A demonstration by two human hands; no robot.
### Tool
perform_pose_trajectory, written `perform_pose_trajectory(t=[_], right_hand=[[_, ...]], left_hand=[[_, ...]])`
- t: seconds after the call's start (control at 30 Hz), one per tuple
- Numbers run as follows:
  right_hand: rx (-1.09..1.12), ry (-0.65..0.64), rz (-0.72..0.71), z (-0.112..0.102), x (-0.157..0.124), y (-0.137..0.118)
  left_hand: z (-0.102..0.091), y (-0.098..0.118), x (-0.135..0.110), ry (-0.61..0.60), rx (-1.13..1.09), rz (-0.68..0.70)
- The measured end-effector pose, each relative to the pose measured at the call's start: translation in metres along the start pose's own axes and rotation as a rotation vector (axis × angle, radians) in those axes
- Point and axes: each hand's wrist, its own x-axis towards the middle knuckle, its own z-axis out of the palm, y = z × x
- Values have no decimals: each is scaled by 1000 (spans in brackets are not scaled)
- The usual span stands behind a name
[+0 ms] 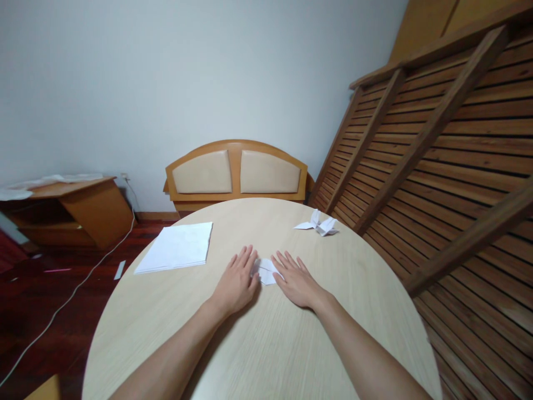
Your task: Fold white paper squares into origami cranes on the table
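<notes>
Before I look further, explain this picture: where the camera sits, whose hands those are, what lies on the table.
No machine here. The single picture comes from a camera worn on a person's head, looking forward and down, so both bare arms are that person's own. The left hand and right hand lie flat and open on a round wooden table, touching a small folded white paper between them; nothing is gripped. A stack of white sheets lies to the left, and a folded paper figure sits farther off on the right.
</notes>
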Motion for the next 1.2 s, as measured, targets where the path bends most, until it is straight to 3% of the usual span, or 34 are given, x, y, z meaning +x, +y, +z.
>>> perform_pose_trajectory(t=[0.07,0.23,0.43,0.57,0.77,1.2], right_hand=[[7,10,-15,-1,1,3],[21,40,-22,-1,2,9],[15,125,-49,0,3,10],[34,235,-179,-5,3,5],[211,231,-427,-9,0,-6],[207,299,-371,-7,2,0]], left_hand=[[-1,5,0,-46,-37,107],[3,10,-1,-35,-3,85],[4,6,0,-64,-5,156],[6,4,1,-68,-46,153],[6,4,2,-11,-62,149],[-1,3,2,62,-111,157]])
